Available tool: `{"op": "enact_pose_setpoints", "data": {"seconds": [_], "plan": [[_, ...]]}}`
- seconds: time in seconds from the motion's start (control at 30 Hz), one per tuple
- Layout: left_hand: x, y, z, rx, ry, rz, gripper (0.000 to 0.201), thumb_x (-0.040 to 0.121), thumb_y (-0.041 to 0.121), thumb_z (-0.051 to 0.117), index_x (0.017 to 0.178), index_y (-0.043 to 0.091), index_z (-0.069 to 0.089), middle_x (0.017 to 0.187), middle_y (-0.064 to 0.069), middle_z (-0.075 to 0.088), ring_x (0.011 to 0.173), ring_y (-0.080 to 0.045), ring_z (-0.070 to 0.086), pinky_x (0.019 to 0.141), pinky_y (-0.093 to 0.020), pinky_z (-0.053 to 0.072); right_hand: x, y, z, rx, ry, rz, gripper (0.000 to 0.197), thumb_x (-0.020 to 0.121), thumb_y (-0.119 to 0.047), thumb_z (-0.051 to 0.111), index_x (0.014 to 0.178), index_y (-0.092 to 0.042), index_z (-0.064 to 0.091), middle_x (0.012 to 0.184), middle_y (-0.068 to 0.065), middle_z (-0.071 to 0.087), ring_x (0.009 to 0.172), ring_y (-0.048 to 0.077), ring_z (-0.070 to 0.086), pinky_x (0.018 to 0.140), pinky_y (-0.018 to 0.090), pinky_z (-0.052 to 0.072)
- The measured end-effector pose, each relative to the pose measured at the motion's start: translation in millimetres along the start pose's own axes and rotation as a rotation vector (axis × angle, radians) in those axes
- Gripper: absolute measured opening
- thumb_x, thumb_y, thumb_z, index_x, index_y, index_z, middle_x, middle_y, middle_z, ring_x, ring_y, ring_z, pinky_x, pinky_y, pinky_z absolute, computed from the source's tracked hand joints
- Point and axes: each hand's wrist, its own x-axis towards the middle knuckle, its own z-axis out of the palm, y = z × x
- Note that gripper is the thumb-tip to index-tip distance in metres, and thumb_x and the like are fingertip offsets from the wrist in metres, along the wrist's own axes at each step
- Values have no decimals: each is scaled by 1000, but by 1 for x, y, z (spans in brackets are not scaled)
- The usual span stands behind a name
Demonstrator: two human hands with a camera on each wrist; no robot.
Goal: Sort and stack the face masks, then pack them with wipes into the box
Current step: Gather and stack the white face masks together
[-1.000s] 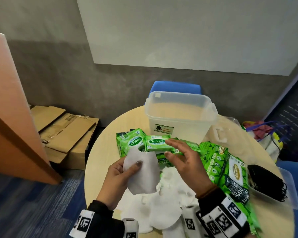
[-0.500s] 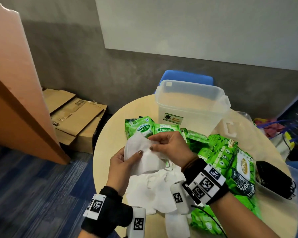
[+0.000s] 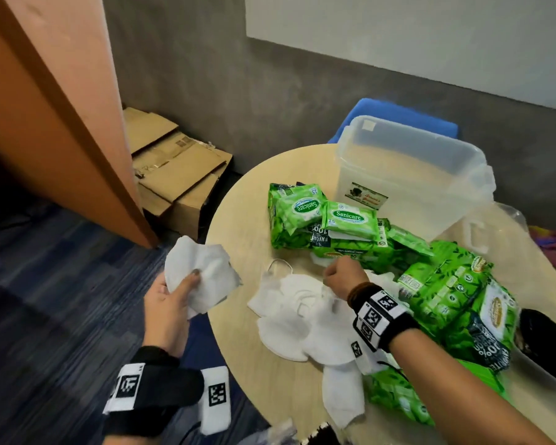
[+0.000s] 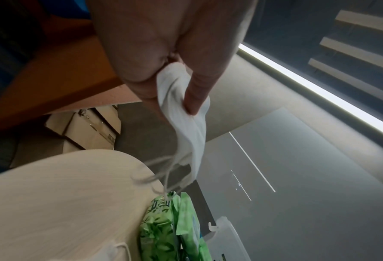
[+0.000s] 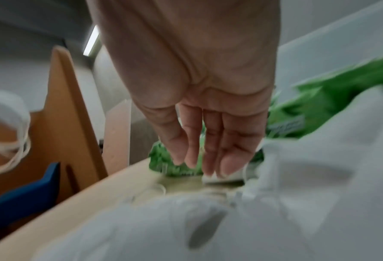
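Observation:
My left hand (image 3: 187,284) grips a small bunch of white face masks (image 3: 203,277) out past the round table's left edge (image 3: 238,226). In the left wrist view thumb and fingers pinch the white masks (image 4: 186,127), whose ear loops dangle. My right hand (image 3: 337,274) reaches down at the far side of the loose pile of white masks (image 3: 296,319). In the right wrist view its fingers (image 5: 208,159) point straight down, tips at a white edge on the table. Green wipes packs (image 3: 321,226) lie behind. The clear plastic box (image 3: 408,175) stands empty at the back.
More green wipes packs (image 3: 456,290) are heaped at the right. Beyond them, black masks (image 3: 546,338) sit at the right edge. A clear lid (image 3: 482,232) leans by the box. A blue chair (image 3: 398,114), cardboard boxes (image 3: 177,175) and an orange panel (image 3: 61,123) surround the table.
My right hand has let go of the held mask and dropped to the pile on the table. My left hand has carried its masks left, past the table edge.

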Motion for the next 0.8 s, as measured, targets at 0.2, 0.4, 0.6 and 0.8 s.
{"op": "enact_pose_setpoints", "data": {"seconds": [0.2,0.4,0.6,0.8], "plan": [[-17,-8,-5,48,18,-33,23,93,5,58,101,25,66,93,9,76,86,-10,71,75,-33,57,25,-21,36,-237,-110,-40,19,79,-18,69,90,-4,65,98,13,68,89,29,65,80,37,56],[-20,-16,-15,42,75,-78,21,91,6,60,104,22,67,96,4,76,90,-14,70,80,-39,55,36,-22,36,-125,-89,14,13,81,-8,67,92,1,66,103,14,67,95,29,64,87,41,54],[-18,-21,-11,42,76,-104,21,92,5,59,105,20,66,96,3,75,89,-13,70,78,-36,55,31,-14,39,-23,-144,71,29,72,-2,77,98,-5,66,109,12,65,101,25,60,90,33,50],[-17,-23,-7,38,51,-120,20,92,5,59,107,16,66,104,-4,74,93,-18,70,76,-33,56,31,-10,12,152,-71,81,43,71,0,78,112,-3,67,119,12,65,111,26,59,103,37,43]]}}
